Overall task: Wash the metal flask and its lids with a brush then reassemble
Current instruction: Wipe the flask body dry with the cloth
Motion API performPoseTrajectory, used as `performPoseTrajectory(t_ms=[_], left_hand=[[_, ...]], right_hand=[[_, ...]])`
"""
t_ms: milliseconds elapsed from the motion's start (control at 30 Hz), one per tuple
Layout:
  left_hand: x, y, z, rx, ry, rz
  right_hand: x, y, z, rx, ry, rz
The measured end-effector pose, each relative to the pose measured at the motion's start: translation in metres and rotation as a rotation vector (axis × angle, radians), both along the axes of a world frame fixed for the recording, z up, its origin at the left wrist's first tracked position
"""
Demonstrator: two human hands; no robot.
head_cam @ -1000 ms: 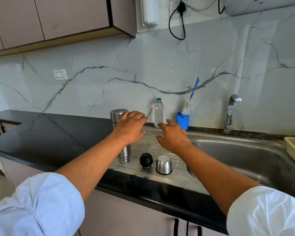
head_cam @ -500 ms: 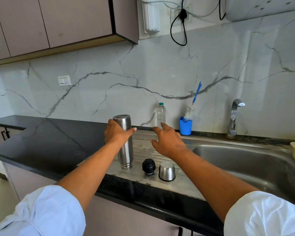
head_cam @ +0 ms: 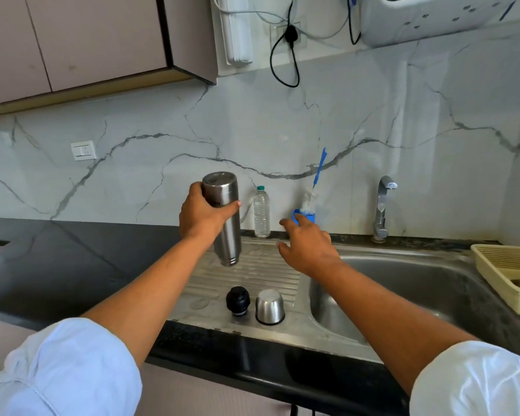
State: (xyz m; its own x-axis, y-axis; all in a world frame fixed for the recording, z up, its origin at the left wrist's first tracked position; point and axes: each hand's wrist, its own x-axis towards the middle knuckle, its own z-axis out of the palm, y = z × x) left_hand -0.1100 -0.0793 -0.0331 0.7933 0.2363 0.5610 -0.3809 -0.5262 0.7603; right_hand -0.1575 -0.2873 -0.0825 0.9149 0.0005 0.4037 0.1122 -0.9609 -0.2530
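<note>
My left hand grips the steel flask round its upper half and holds it upside down above the ribbed drainboard. On the drainboard near the front edge stand the black inner lid and, to its right, the steel cup lid, mouth down. My right hand hovers with fingers spread and holds nothing, just in front of the blue holder. The bottle brush, with a blue handle and white bristles, stands in that holder against the wall.
A clear plastic water bottle stands at the wall between flask and brush holder. The sink basin lies to the right, with the tap behind it. A cream basket sits at the far right. Black counter stretches left.
My left hand has closed round the flask and lifted it off the drainboard. My right hand has moved right, toward the brush holder.
</note>
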Motion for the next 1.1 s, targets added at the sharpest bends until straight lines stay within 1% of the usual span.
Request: performPoseTrajectory(t_ms=[100,167,333,400,533,567,633,733,800,867,967,1033,1100], left_hand=[[-0.006,-0.040,0.007,-0.131,-0.020,-0.155],[-0.008,-0.072,0.003,-0.244,0.000,-0.250],[-0.016,-0.154,-0.025,-0.517,0.134,-0.496],[-0.023,-0.185,-0.038,-0.619,0.186,-0.590],[-0.037,-0.236,-0.061,-0.765,0.290,-0.704],[-0.040,-0.248,-0.066,-0.772,0.313,-0.733],[-0.042,-0.266,-0.080,-0.721,0.386,-0.798],[-0.044,-0.284,-0.102,-0.595,0.561,-0.952],[-0.043,-0.293,-0.115,-0.582,0.651,-1.001],[-0.041,-0.302,-0.123,-0.631,0.669,-1.001],[-0.039,-0.314,-0.124,-0.735,0.660,-0.945],[-0.035,-0.315,-0.122,-0.795,0.650,-0.909],[-0.027,-0.313,-0.123,-0.840,0.643,-0.880]], right_hand=[[-0.009,-0.033,0.005,0.043,-0.019,-0.041],[-0.018,-0.058,0.010,0.094,-0.016,-0.028],[-0.045,-0.120,0.008,0.229,0.027,-0.039],[-0.056,-0.142,0.001,0.243,0.041,-0.051],[-0.074,-0.179,-0.014,0.241,0.046,-0.105],[-0.079,-0.188,-0.017,0.227,0.053,-0.128],[-0.086,-0.205,-0.023,0.200,0.049,-0.175],[-0.092,-0.227,-0.033,0.178,0.070,-0.225],[-0.091,-0.239,-0.040,0.141,0.109,-0.223],[-0.091,-0.247,-0.045,0.106,0.135,-0.203],[-0.092,-0.263,-0.041,0.127,0.132,-0.192],[-0.092,-0.282,-0.030,0.151,0.102,-0.251],[-0.093,-0.313,-0.019,0.049,0.082,-0.390]])
